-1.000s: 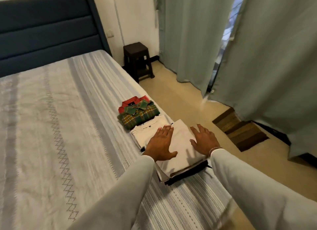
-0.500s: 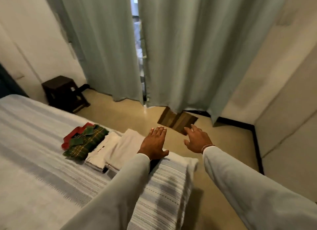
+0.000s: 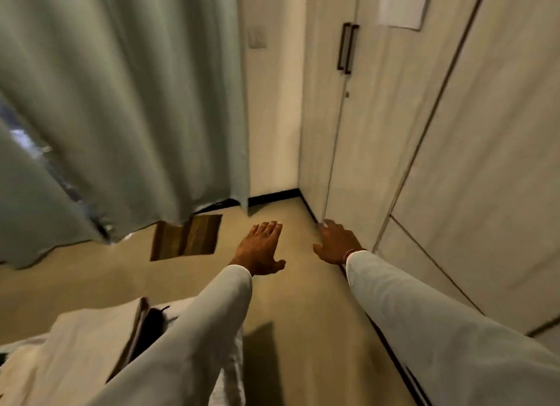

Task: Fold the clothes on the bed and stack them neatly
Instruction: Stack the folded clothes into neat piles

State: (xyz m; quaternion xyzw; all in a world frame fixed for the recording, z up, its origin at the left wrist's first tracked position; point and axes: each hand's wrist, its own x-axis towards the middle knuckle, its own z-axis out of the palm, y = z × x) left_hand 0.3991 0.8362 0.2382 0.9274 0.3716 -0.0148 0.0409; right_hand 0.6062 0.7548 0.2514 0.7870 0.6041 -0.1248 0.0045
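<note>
Your left hand (image 3: 261, 248) and right hand (image 3: 337, 244) have left the folded clothes (image 3: 88, 342). Both hang flat over the floor (image 3: 291, 296), fingers straight, holding nothing. The clothes lie bottom left.

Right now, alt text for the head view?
Both hands, left hand and right hand, reach out open over the floor, holding nothing. Folded pale clothes sit lower left; curtain left, wardrobe doors right.
</note>
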